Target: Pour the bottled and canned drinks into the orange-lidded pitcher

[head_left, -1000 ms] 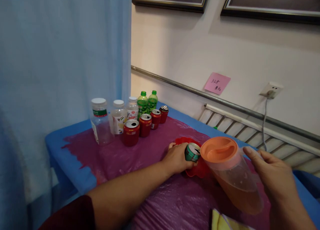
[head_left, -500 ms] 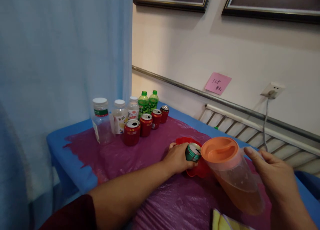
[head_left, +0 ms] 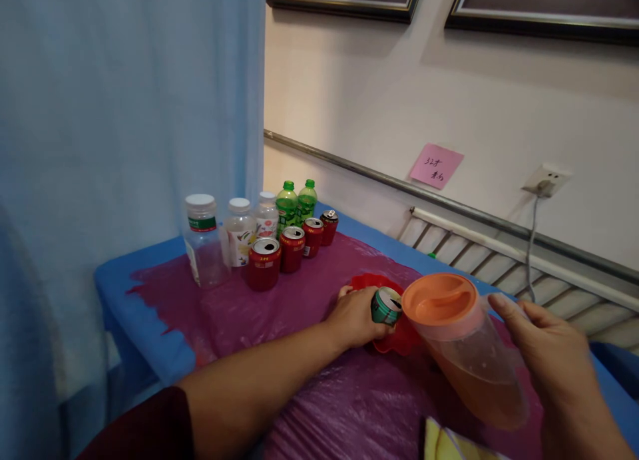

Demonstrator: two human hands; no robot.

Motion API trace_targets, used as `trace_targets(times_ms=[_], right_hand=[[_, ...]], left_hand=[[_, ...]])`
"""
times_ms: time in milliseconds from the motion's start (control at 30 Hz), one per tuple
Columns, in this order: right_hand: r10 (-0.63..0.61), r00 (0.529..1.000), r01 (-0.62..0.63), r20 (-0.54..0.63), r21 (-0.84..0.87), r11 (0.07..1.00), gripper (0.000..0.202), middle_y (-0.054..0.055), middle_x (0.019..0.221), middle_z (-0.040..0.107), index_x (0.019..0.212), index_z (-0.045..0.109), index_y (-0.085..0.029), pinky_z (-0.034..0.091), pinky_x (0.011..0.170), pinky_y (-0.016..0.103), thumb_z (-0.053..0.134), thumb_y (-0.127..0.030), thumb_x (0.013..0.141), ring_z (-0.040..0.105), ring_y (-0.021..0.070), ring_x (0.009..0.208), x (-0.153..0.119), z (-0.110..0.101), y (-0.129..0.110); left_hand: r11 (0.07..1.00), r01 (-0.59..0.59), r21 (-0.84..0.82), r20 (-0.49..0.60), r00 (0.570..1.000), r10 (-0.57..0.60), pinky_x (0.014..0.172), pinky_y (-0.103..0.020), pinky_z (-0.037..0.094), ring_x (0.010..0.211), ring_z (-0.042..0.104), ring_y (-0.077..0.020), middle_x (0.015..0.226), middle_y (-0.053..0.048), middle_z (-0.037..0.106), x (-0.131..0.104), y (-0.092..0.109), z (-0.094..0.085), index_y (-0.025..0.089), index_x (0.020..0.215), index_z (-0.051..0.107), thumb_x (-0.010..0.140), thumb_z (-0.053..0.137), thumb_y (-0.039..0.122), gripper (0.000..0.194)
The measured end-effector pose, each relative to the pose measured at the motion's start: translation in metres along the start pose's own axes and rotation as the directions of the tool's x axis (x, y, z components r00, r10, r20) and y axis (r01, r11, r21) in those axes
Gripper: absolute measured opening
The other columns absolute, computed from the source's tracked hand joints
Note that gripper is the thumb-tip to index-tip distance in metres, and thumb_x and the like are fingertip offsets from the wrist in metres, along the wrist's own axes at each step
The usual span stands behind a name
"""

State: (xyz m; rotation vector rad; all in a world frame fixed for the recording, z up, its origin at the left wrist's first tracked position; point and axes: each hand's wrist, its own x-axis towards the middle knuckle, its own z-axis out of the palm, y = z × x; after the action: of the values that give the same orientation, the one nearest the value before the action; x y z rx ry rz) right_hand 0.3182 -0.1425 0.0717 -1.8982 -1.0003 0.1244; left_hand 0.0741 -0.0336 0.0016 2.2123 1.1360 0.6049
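Observation:
My left hand (head_left: 355,315) is closed round a green drink can (head_left: 386,308), its opened top tilted to the right. Under the can lies a red dish with a wavy rim (head_left: 407,340), partly covered by my hand and the jug. My right hand (head_left: 552,353) grips the handle of a clear plastic jug (head_left: 474,360) with an orange lid. The jug leans left, its lid close beside the can's top, and holds a brownish liquid. Whether liquid runs between them I cannot make out.
Several red cans (head_left: 263,265) stand in a row at the back left. Behind them are clear bottles with white lids (head_left: 239,233) and two green bottles (head_left: 287,207). Purple plastic sheeting (head_left: 309,393) covers the blue table (head_left: 144,340). A yellow cloth-like piece (head_left: 444,443) lies at the front.

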Motion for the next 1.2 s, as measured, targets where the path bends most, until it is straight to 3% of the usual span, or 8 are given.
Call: trace_targets(times_ms=[1200], right_hand=[[0.034,0.999,-0.035,0.006,0.022,0.999,0.048,-0.005,0.052,0.034,0.055,0.046,-0.021,0.025,0.046,0.026,0.071,-0.057,0.075,0.033,0.0112,0.051,-0.0012,0.0003,-0.0028]], left_hand=[[1.000,0.001,0.005,0.002,1.000,-0.001,0.107,-0.045,0.038,0.109,0.067,-0.0282,0.114,-0.001,0.075,0.0005,-0.0014,0.0007,0.027,0.113,0.062,0.069,0.079,0.047,0.051]])
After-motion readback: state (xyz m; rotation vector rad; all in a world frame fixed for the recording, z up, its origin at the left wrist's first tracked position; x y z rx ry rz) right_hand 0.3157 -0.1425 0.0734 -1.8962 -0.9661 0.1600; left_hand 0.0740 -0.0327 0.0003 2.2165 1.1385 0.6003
